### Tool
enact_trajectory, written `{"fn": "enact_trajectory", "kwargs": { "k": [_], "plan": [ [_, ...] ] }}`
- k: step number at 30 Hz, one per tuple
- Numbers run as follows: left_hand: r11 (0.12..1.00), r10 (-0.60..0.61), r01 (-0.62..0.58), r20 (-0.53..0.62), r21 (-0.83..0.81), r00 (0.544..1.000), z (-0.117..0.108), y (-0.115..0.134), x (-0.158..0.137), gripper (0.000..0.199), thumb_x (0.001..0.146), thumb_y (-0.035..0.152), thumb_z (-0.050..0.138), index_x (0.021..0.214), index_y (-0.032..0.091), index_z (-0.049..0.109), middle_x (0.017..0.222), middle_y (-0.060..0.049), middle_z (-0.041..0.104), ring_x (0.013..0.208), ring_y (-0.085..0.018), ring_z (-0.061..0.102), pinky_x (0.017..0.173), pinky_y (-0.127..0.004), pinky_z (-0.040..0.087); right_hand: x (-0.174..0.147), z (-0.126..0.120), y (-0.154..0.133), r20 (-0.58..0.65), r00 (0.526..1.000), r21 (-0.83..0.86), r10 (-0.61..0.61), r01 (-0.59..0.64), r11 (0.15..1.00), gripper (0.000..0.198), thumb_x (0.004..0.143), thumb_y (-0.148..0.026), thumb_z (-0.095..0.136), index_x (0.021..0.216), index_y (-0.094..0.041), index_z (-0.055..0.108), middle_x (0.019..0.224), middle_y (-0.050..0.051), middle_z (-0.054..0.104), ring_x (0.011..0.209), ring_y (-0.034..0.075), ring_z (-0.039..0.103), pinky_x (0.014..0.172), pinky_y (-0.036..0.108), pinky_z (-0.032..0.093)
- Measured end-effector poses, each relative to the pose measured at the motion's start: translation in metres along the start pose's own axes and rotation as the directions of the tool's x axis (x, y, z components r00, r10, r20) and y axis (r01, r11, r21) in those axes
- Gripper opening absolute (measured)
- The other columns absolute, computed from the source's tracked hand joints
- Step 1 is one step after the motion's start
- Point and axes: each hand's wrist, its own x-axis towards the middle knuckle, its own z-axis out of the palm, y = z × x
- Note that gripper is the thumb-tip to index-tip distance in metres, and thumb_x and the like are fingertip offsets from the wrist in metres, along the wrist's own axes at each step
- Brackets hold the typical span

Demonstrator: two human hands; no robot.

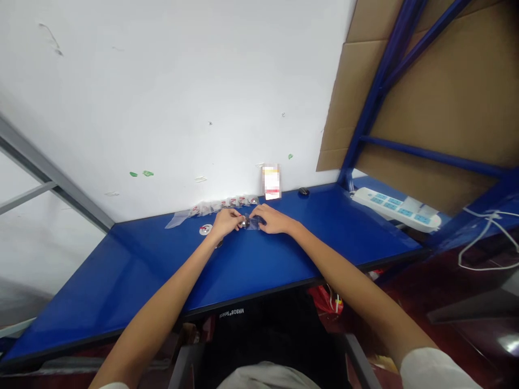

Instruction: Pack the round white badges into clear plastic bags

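My left hand (227, 222) is closed in a pinch on a small round silvery piece (244, 222) with a bit of red at its top. Opposite it, my right hand (274, 219) grips the edge of a small clear plastic bag (253, 223). The silvery piece sits at the bag's left end; whether it is inside cannot be made out. Beside my left hand lies a white disc (205, 229) with a red cord on it. A small dark object (219, 244) shows partly from behind my left wrist.
Along the wall runs a row of small clear bags (223, 205) with red-corded pieces. A blurred card (271, 182) leans on the wall. On the blue table (162, 281) is a black object (304, 192). A white power strip (395, 208) lies right, past a blue frame (367, 116).
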Motion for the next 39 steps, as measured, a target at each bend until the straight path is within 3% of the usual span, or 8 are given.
{"fn": "enact_trajectory", "kwargs": {
  "k": [4, 9, 12, 17, 22, 27, 33, 39],
  "plan": [
    [1.000, -0.001, 0.001, 0.007, 0.001, 1.000, 0.003, -0.001, -0.004, 0.008, 0.084, 0.022, 0.074, 0.079, 0.016, 0.071, 0.067, -0.005, 0.075, 0.054, -0.016, 0.069, 0.053, -0.023, 0.052, 0.000, 0.000, -0.001, -0.017, 1.000, 0.006, -0.006, 0.006, 1.000, 0.050, 0.085, -0.005, 0.064, 0.133, -0.020, 0.069, 0.126, 0.012, 0.068, 0.121, 0.030, 0.059, 0.108, 0.047, 0.049],
    [1.000, -0.013, 0.013, -0.009, 0.018, 1.000, 0.010, 0.006, -0.007, 0.013, 0.084, 0.028, 0.077, 0.087, 0.018, 0.070, 0.064, -0.003, 0.073, 0.048, -0.014, 0.063, 0.042, -0.020, 0.037, 0.000, 0.001, 0.002, -0.037, 0.999, 0.027, -0.010, 0.011, 1.000, 0.048, 0.085, -0.006, 0.066, 0.131, -0.021, 0.069, 0.123, 0.011, 0.069, 0.119, 0.030, 0.059, 0.105, 0.045, 0.050],
    [1.000, 0.003, -0.003, -0.014, 0.002, 1.000, 0.014, 0.007, -0.007, 0.013, 0.084, 0.029, 0.077, 0.087, 0.019, 0.070, 0.069, -0.001, 0.075, 0.048, -0.013, 0.065, 0.048, -0.021, 0.042, 0.000, 0.000, 0.001, -0.036, 0.999, 0.037, -0.004, 0.006, 0.999, 0.048, 0.086, -0.008, 0.067, 0.131, -0.021, 0.067, 0.121, 0.011, 0.070, 0.118, 0.030, 0.060, 0.103, 0.044, 0.051],
    [0.989, 0.056, -0.045, -0.074, 0.143, 0.996, 0.011, 0.009, -0.006, 0.011, 0.084, 0.030, 0.077, 0.085, 0.020, 0.071, 0.073, 0.001, 0.077, 0.047, -0.013, 0.065, 0.055, -0.024, 0.046, 0.000, -0.005, -0.006, -0.062, 0.997, 0.090, 0.049, -0.044, 0.995, 0.049, 0.088, -0.017, 0.072, 0.136, -0.021, 0.065, 0.128, 0.012, 0.069, 0.122, 0.031, 0.062, 0.106, 0.046, 0.050],
    [0.974, 0.151, -0.130, -0.103, 0.188, 0.983, 0.005, 0.003, -0.001, 0.009, 0.085, 0.029, 0.078, 0.085, 0.021, 0.076, 0.081, -0.001, 0.079, 0.054, -0.014, 0.067, 0.060, -0.026, 0.048, 0.000, -0.003, -0.006, -0.051, 0.991, 0.042, 0.123, -0.121, 0.992, 0.073, 0.083, -0.035, 0.086, 0.149, -0.021, 0.059, 0.147, 0.017, 0.063, 0.136, 0.038, 0.056, 0.116, 0.056, 0.042],
    [0.967, 0.200, -0.177, -0.119, 0.184, 0.973, 0.004, -0.002, 0.003, 0.005, 0.084, 0.025, 0.079, 0.087, 0.021, 0.080, 0.084, -0.003, 0.080, 0.061, -0.015, 0.070, 0.062, -0.026, 0.052, 0.002, 0.002, 0.004, -0.043, 0.986, 0.033, 0.161, -0.159, 0.987, 0.078, 0.086, -0.040, 0.086, 0.155, -0.024, 0.053, 0.141, 0.014, 0.068, 0.134, 0.037, 0.060, 0.116, 0.054, 0.041],
    [0.994, 0.112, -0.113, -0.065, -0.008, 0.992, 0.008, 0.011, -0.007, 0.007, 0.086, 0.022, 0.074, 0.089, 0.017, 0.078, 0.073, -0.004, 0.077, 0.058, -0.017, 0.071, 0.052, -0.023, 0.053, 0.002, 0.000, -0.001, -0.047, 0.987, 0.035, 0.155, -0.154, 0.987, 0.073, 0.085, -0.039, 0.086, 0.151, -0.022, 0.057, 0.141, 0.015, 0.068, 0.131, 0.037, 0.062, 0.113, 0.054, 0.045],
    [0.996, 0.033, -0.024, -0.104, 0.086, 0.994, 0.008, 0.016, -0.010, 0.012, 0.086, 0.024, 0.074, 0.095, 0.019, 0.080, 0.057, 0.000, 0.071, 0.050, -0.015, 0.068, 0.050, -0.020, 0.046, 0.004, 0.002, -0.001, -0.065, 0.984, 0.024, 0.166, -0.164, 0.986, 0.074, 0.083, -0.037, 0.087, 0.149, -0.021, 0.059, 0.143, 0.017, 0.067, 0.133, 0.038, 0.060, 0.114, 0.055, 0.043]
  ]
}}
